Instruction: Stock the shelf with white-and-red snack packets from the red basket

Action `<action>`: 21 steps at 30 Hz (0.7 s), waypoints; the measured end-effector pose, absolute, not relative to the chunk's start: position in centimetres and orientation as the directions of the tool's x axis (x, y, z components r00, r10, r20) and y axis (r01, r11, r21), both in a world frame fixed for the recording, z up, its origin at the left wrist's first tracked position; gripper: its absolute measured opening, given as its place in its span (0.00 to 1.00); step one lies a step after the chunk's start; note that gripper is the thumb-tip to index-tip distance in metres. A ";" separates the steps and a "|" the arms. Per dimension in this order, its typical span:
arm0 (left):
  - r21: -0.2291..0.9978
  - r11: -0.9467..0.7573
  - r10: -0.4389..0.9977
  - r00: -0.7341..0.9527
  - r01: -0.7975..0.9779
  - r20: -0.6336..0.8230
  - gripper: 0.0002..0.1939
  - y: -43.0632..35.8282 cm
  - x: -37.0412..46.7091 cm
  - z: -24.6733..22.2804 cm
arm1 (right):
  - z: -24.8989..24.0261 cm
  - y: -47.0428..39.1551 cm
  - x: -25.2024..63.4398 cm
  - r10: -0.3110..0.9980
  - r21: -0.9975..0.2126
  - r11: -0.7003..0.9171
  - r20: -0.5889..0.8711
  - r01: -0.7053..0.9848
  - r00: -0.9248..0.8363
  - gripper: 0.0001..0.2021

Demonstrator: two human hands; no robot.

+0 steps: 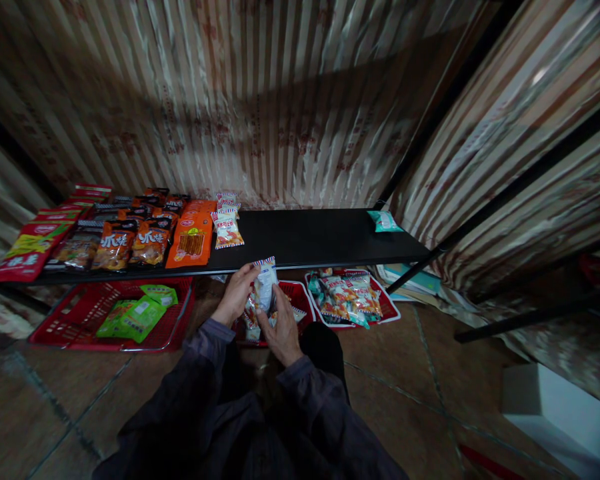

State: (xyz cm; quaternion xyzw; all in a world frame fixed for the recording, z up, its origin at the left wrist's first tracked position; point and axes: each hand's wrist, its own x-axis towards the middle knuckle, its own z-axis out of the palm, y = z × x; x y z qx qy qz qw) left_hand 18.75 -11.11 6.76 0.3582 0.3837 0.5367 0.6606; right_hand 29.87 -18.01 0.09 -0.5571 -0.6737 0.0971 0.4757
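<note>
Just below the front edge of the black shelf (310, 240), a white packet (267, 288) with a striped end is held upright between two hands. The left hand (236, 297) pinches its upper left side with the fingertips; the right hand (283, 328) grips its right side and lower part, thumb across the front. Directly beneath is the middle basket (307, 308), with similar packets inside.

A slip seems the likeliest trouble: the wrapper looks smooth, so a loosened pinch could drop it into that basket or onto the floor. Squeezing too hard might crush the contents or strain a seam. On the shelf, a sleeve (215, 337) brushing the front edge could disturb the nearest bags.

Left of the shelf's middle, white packets with red lettering (227, 230) lie beside orange packets (193, 233), with dark-and-orange bags (150, 241) and red bags (30, 247) towards the left end. One teal packet (384, 221) lies near the back right corner. Green packets (140, 315) lie in the left basket (77, 312); the right basket (391, 309) is heaped. Striped cloth (290, 100) hangs behind, and the tiled floor (395, 360) looks dim.
</note>
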 end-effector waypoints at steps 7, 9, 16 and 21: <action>0.886 0.196 0.974 0.188 -0.420 -0.127 0.17 -11.4 18.7 7.6 | 0.1 -17.7 30.2 0.920 -0.906 0.201 0.305 0.372 0.245 0.35; 0.880 0.186 0.975 0.195 -0.437 -0.109 0.16 -11.4 18.7 7.9 | 0.0 -17.5 30.4 0.935 -0.948 0.163 0.237 0.272 0.265 0.34; 0.898 0.081 0.997 0.019 -0.432 -0.081 0.12 -11.0 18.0 6.7 | 0.5 -17.0 30.7 0.956 -0.964 0.135 0.066 -0.229 0.285 0.27; 0.941 0.235 0.972 0.054 -0.243 -0.229 0.12 -11.5 17.5 5.3 | 1.6 -16.5 31.1 0.962 -0.883 0.073 -0.060 -0.464 0.266 0.23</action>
